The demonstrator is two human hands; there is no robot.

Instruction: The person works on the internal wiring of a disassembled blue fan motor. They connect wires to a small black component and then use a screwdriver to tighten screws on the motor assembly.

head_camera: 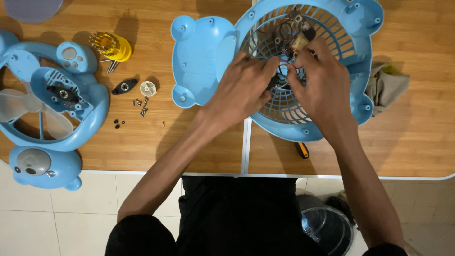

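A light blue plastic fan housing (pixel 332 28) with a round grille lies on the wooden table (pixel 417 142). Both my hands work at its centre. My left hand (pixel 244 85) pinches a small dark part at the grille's hub. My right hand (pixel 320 76) grips the small motor (pixel 299 41) with its wires, just above the hub. A blue bear-shaped panel (pixel 196 59) lies against the housing's left side.
At the left lies the fan's front ring (pixel 90 123) with translucent blades and a bear-shaped base (pixel 45 168). A yellow bit holder (pixel 113 46), a black bracket (pixel 124 86), a white knob (pixel 148 88) and loose screws (pixel 141 106) lie between. A cloth (pixel 386 85) is at right; a screwdriver handle (pixel 302 150) pokes out below the housing.
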